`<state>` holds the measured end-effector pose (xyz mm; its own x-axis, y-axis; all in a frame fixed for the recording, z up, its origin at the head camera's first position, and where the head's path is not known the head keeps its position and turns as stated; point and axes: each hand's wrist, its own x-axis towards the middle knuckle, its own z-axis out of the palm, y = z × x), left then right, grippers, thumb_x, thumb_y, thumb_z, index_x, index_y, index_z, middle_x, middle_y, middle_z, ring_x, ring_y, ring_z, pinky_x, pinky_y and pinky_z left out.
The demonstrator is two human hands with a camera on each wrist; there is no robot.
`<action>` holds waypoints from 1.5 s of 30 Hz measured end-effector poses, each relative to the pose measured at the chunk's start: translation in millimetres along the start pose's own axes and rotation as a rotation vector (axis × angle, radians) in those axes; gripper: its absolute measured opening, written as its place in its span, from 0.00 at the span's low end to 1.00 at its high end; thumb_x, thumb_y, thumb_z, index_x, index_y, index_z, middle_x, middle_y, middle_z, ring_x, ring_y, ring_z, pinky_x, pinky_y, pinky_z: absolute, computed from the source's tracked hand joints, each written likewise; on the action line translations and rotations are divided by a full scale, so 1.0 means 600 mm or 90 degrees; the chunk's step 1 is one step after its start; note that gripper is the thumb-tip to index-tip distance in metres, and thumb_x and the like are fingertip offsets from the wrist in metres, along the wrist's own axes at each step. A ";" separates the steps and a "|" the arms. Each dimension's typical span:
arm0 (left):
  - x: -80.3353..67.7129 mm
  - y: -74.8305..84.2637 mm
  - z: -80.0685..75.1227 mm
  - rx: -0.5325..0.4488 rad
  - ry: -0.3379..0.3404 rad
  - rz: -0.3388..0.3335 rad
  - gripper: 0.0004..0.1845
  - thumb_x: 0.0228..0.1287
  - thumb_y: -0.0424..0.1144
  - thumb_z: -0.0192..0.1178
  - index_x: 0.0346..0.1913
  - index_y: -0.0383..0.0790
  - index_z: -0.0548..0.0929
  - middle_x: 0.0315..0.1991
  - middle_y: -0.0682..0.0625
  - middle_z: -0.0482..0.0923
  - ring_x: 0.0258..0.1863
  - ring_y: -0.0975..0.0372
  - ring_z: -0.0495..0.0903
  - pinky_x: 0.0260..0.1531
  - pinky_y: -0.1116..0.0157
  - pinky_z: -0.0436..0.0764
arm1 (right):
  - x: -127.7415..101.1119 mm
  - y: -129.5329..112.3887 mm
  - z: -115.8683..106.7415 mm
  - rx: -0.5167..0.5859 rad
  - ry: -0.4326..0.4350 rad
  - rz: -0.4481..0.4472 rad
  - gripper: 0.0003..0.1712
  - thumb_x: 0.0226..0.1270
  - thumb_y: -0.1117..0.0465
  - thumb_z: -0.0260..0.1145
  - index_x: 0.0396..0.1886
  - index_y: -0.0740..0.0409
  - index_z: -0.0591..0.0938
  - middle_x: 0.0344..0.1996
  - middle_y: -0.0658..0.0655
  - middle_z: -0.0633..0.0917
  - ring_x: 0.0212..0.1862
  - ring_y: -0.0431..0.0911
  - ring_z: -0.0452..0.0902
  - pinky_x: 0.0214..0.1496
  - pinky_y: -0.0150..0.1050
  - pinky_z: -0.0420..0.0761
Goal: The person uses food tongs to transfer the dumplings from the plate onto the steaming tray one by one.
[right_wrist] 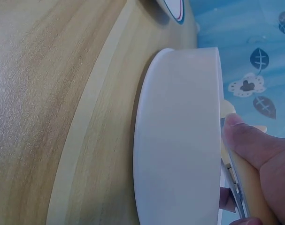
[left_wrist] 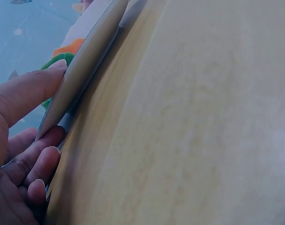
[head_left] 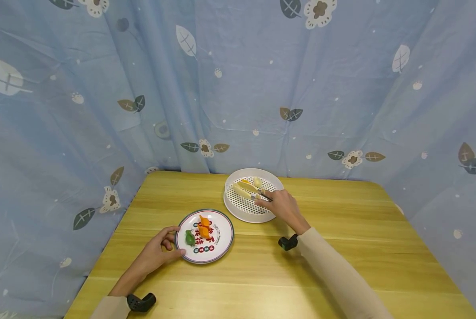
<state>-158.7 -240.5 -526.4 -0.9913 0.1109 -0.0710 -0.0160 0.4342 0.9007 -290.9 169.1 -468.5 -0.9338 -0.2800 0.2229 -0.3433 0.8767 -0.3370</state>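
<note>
While the left hand [head_left: 155, 254] grips the near-left rim of the printed plate [head_left: 219, 248] in the lower middle of the head view, thumb on top of the rim and fingers [left_wrist: 36, 164] curled under its edge, the right hand [head_left: 282, 206] sits at the right rim of the white perforated tray [head_left: 242, 212] just above and right of the plate. Right-hand fingers pinch a pair of tongs [head_left: 262, 193], whose tips reach over the tray toward pale yellow food pieces [head_left: 242, 191]; whether the tips touch a piece cannot be told. Another pale piece [head_left: 257, 181] lies near the tray's far rim. On the plate, an orange piece [head_left: 204, 225] lies at center and a green piece [head_left: 189, 238] at its left side, close to the left thumb. Plate and tray both rest on the wooden table [head_left: 341, 230], near each other but apart. Right wrist view shows the tray's white wall [right_wrist: 180, 140] side-on, thumb [right_wrist: 255, 145] pressed on the tong handle at lower right of the frame. Blue leaf-print curtain [head_left: 238, 88] fills the background.
</note>
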 end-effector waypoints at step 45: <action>-0.001 0.003 0.003 0.010 0.007 0.008 0.40 0.55 0.43 0.80 0.70 0.43 0.73 0.46 0.45 0.77 0.39 0.56 0.70 0.37 0.66 0.71 | -0.067 -0.047 -0.033 0.043 0.053 -0.061 0.37 0.58 0.31 0.73 0.63 0.42 0.85 0.20 0.39 0.75 0.22 0.39 0.66 0.24 0.38 0.67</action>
<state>-158.2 -238.3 -525.6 -0.9928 0.1067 -0.0552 -0.0017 0.4468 0.8946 -241.9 163.0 -449.9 -0.8858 -0.3250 0.3312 -0.4388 0.8188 -0.3701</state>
